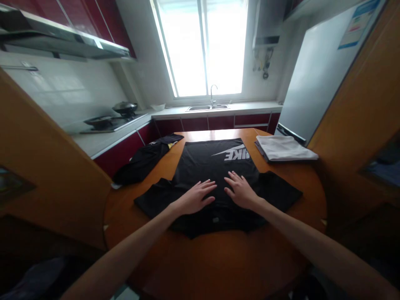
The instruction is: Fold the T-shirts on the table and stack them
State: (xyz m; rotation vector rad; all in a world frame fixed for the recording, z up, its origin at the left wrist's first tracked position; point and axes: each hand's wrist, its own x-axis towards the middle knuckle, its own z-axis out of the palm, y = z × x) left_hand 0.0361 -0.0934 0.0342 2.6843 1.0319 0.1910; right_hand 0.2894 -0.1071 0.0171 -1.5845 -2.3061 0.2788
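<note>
A black T-shirt (203, 160) lies spread out on the wooden table, its collar end toward me and its hem toward the window. White NIKE lettering with a swoosh reads upside down near the far right part of the shirt. My left hand (197, 197) is over the shirt's middle, palm down, fingers stretched out. Opposite it, my right hand (240, 189) has its fingers spread, also palm down over the cloth. Whether the palms press on the fabric I cannot tell. Neither hand grips anything.
On the round wooden table (231, 262), dark clothes (146, 160) lie heaped at the left edge. Folded white and dark cloths (286, 148) are stacked at the right. Beyond are a sink (208, 108), a stove with pans (125, 108) and a fridge (315, 79).
</note>
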